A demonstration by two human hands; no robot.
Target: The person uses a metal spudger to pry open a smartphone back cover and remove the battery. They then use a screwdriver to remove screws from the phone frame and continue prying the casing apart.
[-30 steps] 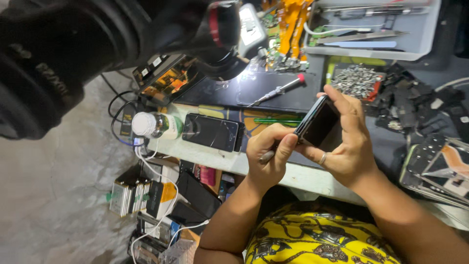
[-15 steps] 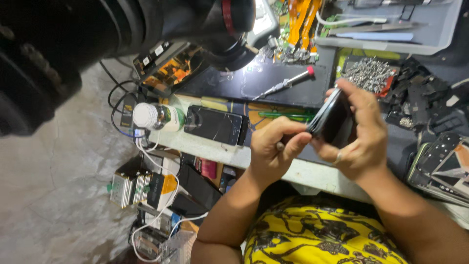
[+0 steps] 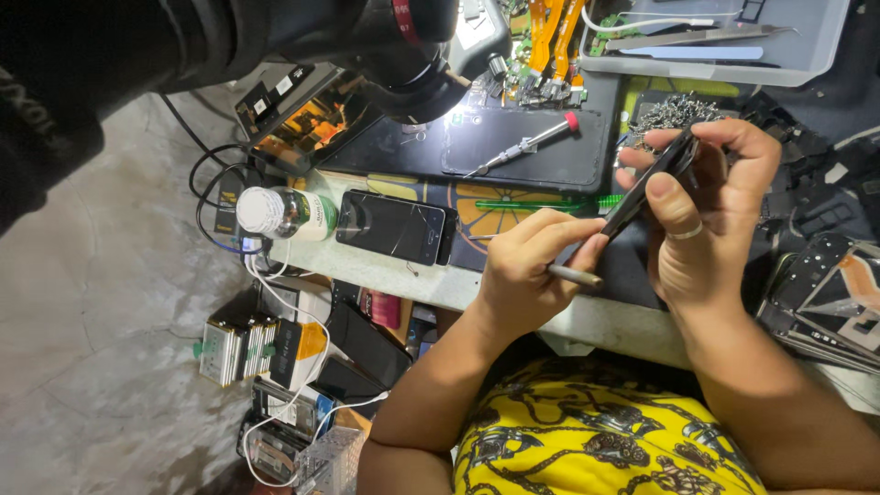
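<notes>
While your right hand [image 3: 710,229] grips a dark phone [image 3: 655,179] edge-on above the surface [image 3: 513,280], fingers closed round it, your left hand [image 3: 527,270] pinches a thin metal tool [image 3: 576,275] just beside the phone's lower end, with a cracked phone [image 3: 394,227] and white-capped bottle [image 3: 284,213] lying further left.

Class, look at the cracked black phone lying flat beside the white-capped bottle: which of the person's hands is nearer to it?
Left. The left hand, holding a thin metal tool, is just right of the cracked phone; the right hand, gripping another dark phone, is farther right.
</notes>
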